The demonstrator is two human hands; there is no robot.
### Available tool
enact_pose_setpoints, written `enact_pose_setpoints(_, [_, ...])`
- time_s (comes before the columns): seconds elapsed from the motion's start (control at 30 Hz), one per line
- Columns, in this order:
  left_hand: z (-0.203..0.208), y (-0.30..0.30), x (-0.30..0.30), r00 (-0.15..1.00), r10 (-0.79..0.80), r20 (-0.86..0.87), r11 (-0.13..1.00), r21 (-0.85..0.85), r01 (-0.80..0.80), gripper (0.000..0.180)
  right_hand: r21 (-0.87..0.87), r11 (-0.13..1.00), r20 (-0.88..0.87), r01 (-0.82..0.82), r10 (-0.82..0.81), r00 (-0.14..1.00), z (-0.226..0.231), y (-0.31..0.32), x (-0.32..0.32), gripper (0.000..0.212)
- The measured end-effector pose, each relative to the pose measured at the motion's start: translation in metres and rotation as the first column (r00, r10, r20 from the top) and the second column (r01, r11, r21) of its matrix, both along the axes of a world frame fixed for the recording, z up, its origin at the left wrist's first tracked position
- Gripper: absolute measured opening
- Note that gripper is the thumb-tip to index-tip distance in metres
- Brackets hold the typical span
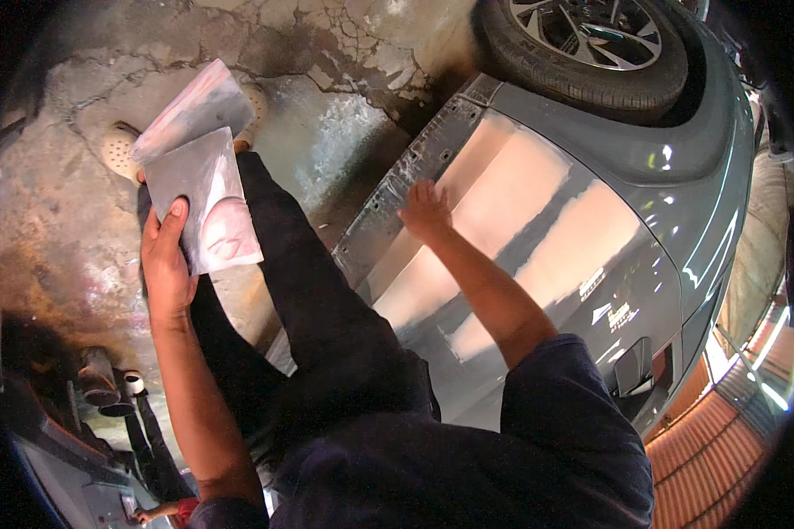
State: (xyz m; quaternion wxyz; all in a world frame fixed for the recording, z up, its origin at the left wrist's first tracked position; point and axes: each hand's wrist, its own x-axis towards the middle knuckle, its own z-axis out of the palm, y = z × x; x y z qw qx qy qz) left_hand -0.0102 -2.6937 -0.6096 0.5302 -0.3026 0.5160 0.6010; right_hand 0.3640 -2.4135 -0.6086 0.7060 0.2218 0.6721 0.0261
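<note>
My left hand is closed on a flat grey putty board, its thumb lying on top. A pink patch of putty is smeared on the board's lower corner. Beyond it, overlapping its far edge, is a second flat piece with pinkish streaks; how the two join is hidden. On the right, my right hand has its fingers stretched out against the lower part of a dark grey car's side panel, holding nothing visible. Broad patches of pinkish-beige filler cover that panel.
A car wheel stands at the far right, beside the scuffed lower sill. Cracked, stained concrete floor spreads under my feet in beige clogs. Another person's red sleeve shows at lower left near a dark vehicle.
</note>
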Motion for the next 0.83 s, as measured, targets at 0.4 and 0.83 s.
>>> enact_pose_setpoints(0.4, [-0.056,0.005,0.012,0.975,-0.224,0.017,0.975,-0.004,0.224,0.049,-0.459,0.835,0.130,-0.305,0.403,0.906,-0.021,0.115,0.030,0.055])
enact_pose_setpoints(0.83, [-0.052,0.012,-0.003,0.973,-0.228,-0.041,0.972,0.039,0.230,0.039,-0.355,0.839,0.247,-0.412,0.509,0.824,-0.066,0.211,-0.020,0.045])
